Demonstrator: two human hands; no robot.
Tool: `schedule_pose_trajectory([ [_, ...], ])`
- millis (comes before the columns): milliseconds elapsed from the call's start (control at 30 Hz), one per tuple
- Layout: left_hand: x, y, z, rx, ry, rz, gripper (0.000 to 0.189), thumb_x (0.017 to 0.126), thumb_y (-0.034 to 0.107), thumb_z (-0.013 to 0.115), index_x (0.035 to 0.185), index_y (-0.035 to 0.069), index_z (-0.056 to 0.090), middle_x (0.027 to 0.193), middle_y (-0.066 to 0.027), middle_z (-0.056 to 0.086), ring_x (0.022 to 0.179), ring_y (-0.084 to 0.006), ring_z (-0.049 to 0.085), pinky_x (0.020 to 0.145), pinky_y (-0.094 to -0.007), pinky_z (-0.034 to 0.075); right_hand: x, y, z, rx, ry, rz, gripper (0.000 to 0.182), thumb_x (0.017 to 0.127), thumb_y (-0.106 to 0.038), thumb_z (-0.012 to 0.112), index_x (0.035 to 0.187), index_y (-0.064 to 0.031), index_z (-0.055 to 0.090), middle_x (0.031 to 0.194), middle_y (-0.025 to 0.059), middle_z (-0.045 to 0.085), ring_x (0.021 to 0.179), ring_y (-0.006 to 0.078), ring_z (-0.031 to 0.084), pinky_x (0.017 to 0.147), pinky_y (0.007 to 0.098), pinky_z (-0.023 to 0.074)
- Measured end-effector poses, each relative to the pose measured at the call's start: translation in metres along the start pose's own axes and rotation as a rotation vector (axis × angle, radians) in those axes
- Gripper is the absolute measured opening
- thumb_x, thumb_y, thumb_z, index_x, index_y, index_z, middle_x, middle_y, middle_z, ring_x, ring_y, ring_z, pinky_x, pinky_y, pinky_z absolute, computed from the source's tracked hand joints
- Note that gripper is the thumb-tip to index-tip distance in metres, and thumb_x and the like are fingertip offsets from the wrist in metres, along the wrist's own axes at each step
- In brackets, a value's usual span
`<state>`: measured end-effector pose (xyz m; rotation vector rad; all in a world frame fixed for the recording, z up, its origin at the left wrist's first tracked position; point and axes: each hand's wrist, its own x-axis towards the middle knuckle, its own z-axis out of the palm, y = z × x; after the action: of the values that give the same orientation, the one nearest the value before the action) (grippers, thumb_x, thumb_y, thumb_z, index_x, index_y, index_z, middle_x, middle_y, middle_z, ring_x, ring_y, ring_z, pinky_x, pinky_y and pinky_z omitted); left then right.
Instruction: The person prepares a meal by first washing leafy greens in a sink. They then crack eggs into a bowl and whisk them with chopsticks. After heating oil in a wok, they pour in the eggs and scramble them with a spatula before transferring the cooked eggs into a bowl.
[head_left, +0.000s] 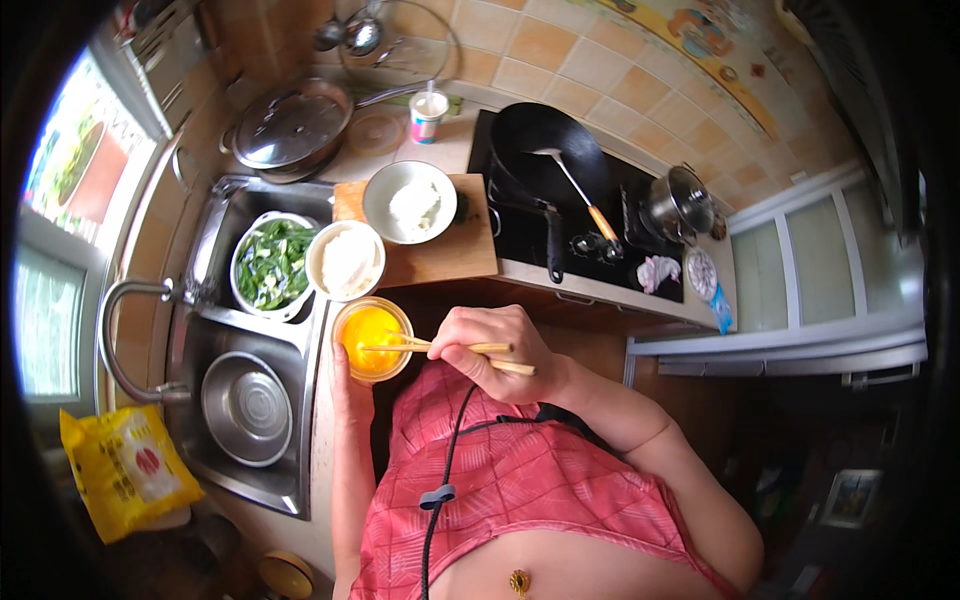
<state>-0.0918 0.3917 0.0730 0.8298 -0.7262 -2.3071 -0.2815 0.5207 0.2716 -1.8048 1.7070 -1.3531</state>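
Observation:
My left hand (351, 386) holds a small bowl of yellow beaten egg (371, 337) from its left and lower side. A pair of wooden chopsticks (480, 347) is gripped in my right hand (495, 352), their tips down in the egg. Just beyond the egg bowl stands a white bowl of white food, perhaps rice (346, 260). A larger bowl (409, 202) with more white food rests on a wooden cutting board (475, 247). Chopped green leaves (274, 262) fill a white container in the upper sink basin.
A black wok (551, 150) with a wooden-handled spatula (574, 187) sits on the cooktop, a steel pot (679, 206) to its right. The lower sink basin (300, 450) holds a metal bowl (247, 409). A faucet (112, 337), yellow bag (124, 469), lidded pan (292, 127) and cup (427, 120) stand around.

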Motion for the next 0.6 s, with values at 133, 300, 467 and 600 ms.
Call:
schedule_pose_trajectory([
  [133, 0.013, -0.012, 0.032, 0.122, -0.081, -0.075, 0.066, 0.097, 0.055, 0.046, 0.144, 0.009, 0.038, 0.138, -0.0104, 0.052, 0.125, -0.0251, 0.054, 0.102, -0.0445, 0.046, -0.03, -0.017, -0.016, -0.034, 0.191, 0.061, 0.01, 0.091, -0.008, 0.062, 0.083, -0.0048, 0.061, 0.076, 0.0081, 0.061, 0.063, 0.0251, 0.063, 0.053, 0.0318, 0.0473],
  [300, 0.023, -0.032, 0.07, 0.085, -0.288, -0.18, 0.054, 0.1, 0.04, 0.05, 0.145, 0.011, 0.036, 0.136, -0.0097, 0.052, 0.124, -0.0248, 0.055, 0.098, -0.0431, 0.05, -0.075, -0.026, -0.037, -0.072, 0.374, 0.175, 0.014, 0.095, -0.01, 0.058, 0.085, -0.0017, 0.063, 0.075, 0.0092, 0.062, 0.06, 0.0201, 0.062, 0.054, 0.0289, 0.0469],
  [467, 0.008, -0.049, 0.118, 0.152, -0.378, -0.218, 0.053, 0.102, 0.038, 0.047, 0.146, 0.011, 0.035, 0.138, -0.0104, 0.05, 0.127, -0.0259, 0.052, 0.101, -0.0448, 0.047, -0.119, -0.03, -0.069, -0.001, 0.518, 0.256, 0.027, 0.102, -0.017, 0.049, 0.087, 0.0012, 0.061, 0.079, 0.0096, 0.061, 0.062, 0.0133, 0.059, 0.055, 0.0252, 0.0468],
  [600, -0.006, -0.063, 0.155, 0.16, -0.41, -0.28, 0.055, 0.101, 0.041, 0.045, 0.146, 0.011, 0.035, 0.139, -0.0105, 0.05, 0.128, -0.0255, 0.051, 0.102, -0.0445, 0.046, -0.16, -0.024, -0.092, 0.146, 0.655, 0.319, 0.031, 0.104, -0.019, 0.042, 0.088, 0.0016, 0.059, 0.086, 0.0099, 0.058, 0.065, 0.0118, 0.059, 0.06, 0.024, 0.0504],
])
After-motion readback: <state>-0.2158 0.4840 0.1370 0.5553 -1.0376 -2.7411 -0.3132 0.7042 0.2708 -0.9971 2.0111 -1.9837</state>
